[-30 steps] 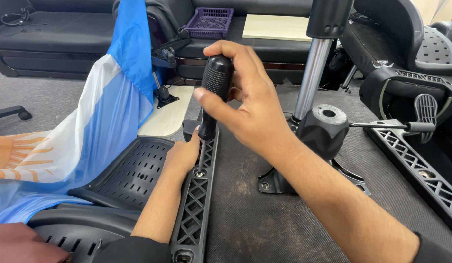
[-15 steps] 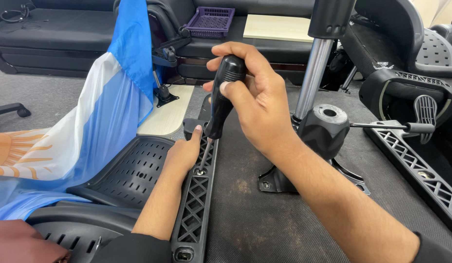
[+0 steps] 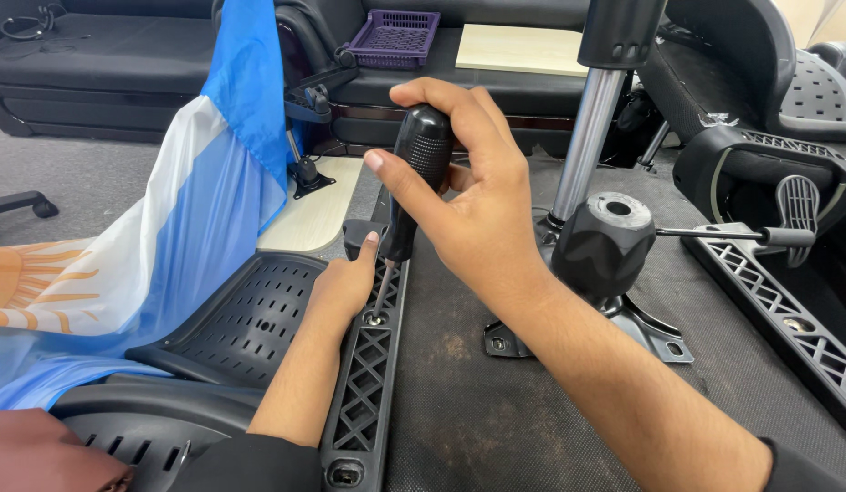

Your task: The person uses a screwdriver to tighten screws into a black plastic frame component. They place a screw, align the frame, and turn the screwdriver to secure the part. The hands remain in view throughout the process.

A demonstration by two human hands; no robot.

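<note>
My right hand (image 3: 473, 196) grips the black handle of a screwdriver (image 3: 421, 159) held upright, its thin shaft reaching down to a screw (image 3: 375, 319) in a long black lattice armrest bracket (image 3: 366, 401). My left hand (image 3: 345, 282) rests on the bracket beside the shaft, one finger raised against the tool. The bracket lies along the edge of a black perforated chair seat (image 3: 245, 314).
A blue, white and orange cloth (image 3: 140, 246) drapes at left. A chrome gas-lift column (image 3: 587, 146) with a black tilt mechanism (image 3: 605, 241) and lever stands at right. Another lattice bracket (image 3: 787, 314), a purple basket (image 3: 394, 36) and a pale board (image 3: 523, 47) lie around.
My right hand has shifted its grip on the screwdriver handle, fingers rotating around it. The left hand stays beside the shaft.
</note>
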